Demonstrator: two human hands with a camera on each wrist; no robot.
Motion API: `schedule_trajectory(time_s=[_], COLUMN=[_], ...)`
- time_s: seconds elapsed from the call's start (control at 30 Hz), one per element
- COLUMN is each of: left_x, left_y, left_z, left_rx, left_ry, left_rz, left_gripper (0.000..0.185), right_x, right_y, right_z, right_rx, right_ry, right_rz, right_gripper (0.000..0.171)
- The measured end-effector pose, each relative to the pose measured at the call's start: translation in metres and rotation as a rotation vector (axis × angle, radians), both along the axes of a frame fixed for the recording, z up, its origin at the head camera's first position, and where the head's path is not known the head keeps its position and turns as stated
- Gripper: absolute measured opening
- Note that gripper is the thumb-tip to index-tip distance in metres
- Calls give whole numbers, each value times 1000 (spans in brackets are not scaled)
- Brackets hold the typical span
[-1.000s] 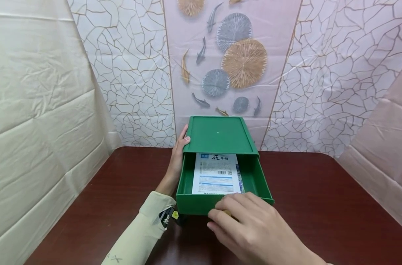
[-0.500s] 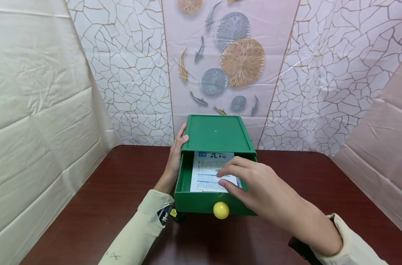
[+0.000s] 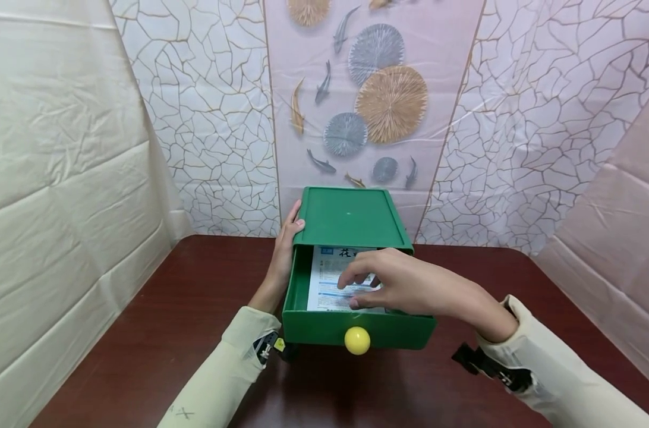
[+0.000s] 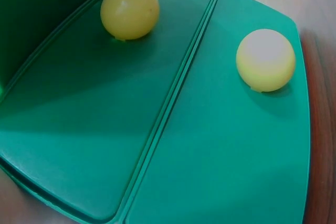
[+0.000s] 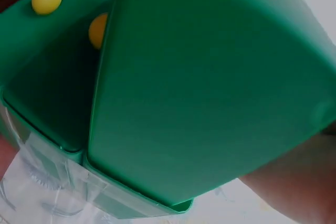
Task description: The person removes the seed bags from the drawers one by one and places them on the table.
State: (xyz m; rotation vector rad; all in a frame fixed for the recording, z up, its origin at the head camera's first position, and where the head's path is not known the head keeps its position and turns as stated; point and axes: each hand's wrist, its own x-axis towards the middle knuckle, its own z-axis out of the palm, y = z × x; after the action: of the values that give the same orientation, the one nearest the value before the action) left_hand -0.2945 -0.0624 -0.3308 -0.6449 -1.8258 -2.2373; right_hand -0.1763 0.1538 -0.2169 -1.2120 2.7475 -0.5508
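Observation:
A green drawer cabinet [image 3: 351, 217] stands on the table with its top drawer [image 3: 314, 328] pulled out, a yellow knob [image 3: 357, 340] on the front. A white printed packet [image 3: 321, 285] with blue bands and dark lettering lies inside. Straight fingers of my left hand [image 3: 280, 261] rest along the cabinet's left side, the thumb at its top edge. Over the drawer is my right hand [image 3: 402, 279], fingers loosely bent and thumb apart, overlapping the packet's right part and holding nothing visible. The pulled-out drawer [image 5: 199, 87] fills much of the right wrist view.
Below, in the left wrist view, are two closed drawer fronts [image 4: 94, 119] with yellow knobs [image 4: 265, 60]. The dark red table [image 3: 196, 309] spreads around the cabinet. Patterned cloth [image 3: 223, 119] hangs behind, and pale cloth [image 3: 68, 178] flanks the left.
My right hand has left the drawer knob, risen and come over the drawer's contents, its forearm swinging in from the right. My left hand has stayed on the cabinet's side.

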Motion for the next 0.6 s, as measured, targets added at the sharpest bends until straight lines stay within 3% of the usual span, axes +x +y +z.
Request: schedule_trajectory(time_s=[0.23, 0.6], left_x=[0, -2], left_y=[-1, -1], left_z=[0, -1], left_rx=[1, 8], left_ry=[4, 14], left_rz=[-3, -3], left_gripper=[74, 74], right_x=[-13, -18], right_y=[-5, -7], right_z=[-9, -18], right_rx=[135, 199], right_ry=[58, 43], right_rz=[-2, 2], right_gripper=[40, 52])
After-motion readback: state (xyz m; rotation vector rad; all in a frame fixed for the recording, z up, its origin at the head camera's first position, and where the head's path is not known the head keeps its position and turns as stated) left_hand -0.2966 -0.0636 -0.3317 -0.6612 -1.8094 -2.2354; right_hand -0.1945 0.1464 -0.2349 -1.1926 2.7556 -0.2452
